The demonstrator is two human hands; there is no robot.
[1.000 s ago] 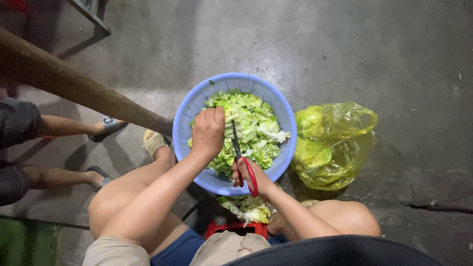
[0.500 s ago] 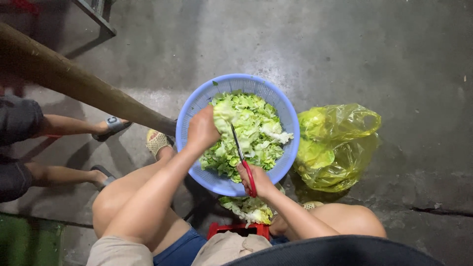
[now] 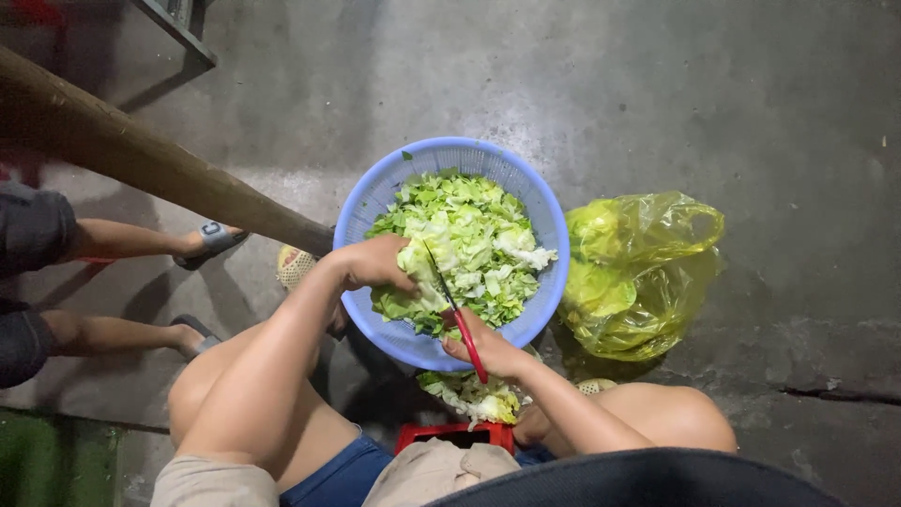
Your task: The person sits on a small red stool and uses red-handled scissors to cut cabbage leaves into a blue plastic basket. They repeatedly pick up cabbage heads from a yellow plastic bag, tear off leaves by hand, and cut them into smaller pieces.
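A blue plastic basket [image 3: 549,230] on the concrete floor holds several pieces of chopped green cabbage [image 3: 469,225]. My left hand [image 3: 375,263] grips a chunk of cabbage [image 3: 420,268] at the basket's near left side. My right hand [image 3: 488,349] holds a knife with a red handle [image 3: 469,345]; its dark blade points up into the chunk. More cabbage [image 3: 474,394] lies under the basket's near rim, between my knees.
A yellow plastic bag [image 3: 638,272] with greens sits right of the basket. A thick wooden pole [image 3: 150,164] slants in from the upper left. Another person's legs and sandalled feet [image 3: 202,239] are at the left. A red stool edge [image 3: 455,434] shows below me.
My left hand moved from the middle of the basket toward its near left side, taking a cabbage chunk with it. The knife hand shifted slightly down and right.
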